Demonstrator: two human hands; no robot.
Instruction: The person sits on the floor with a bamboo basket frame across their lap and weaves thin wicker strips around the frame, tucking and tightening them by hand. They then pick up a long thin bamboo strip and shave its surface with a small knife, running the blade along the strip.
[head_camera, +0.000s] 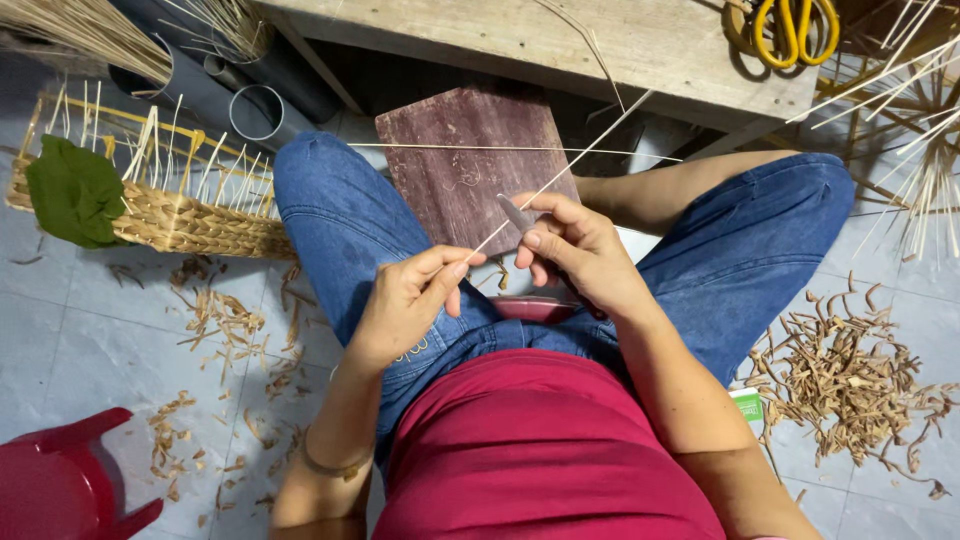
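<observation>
My left hand pinches the near end of a thin pale cane strip that runs up and to the right over my lap. My right hand grips a small knife, its grey blade laid against the strip just above my left fingers. Both hands work over a dark reddish wooden board leaning between my knees. A second thin strip lies flat across the board. I sit cross-legged in blue jeans and a red top.
A half-woven basket with upright stakes and a green leaf stands at left. Shavings litter the tiled floor on both sides. Yellow-handled scissors lie on a wooden bench. Grey pipes and a red stool are nearby.
</observation>
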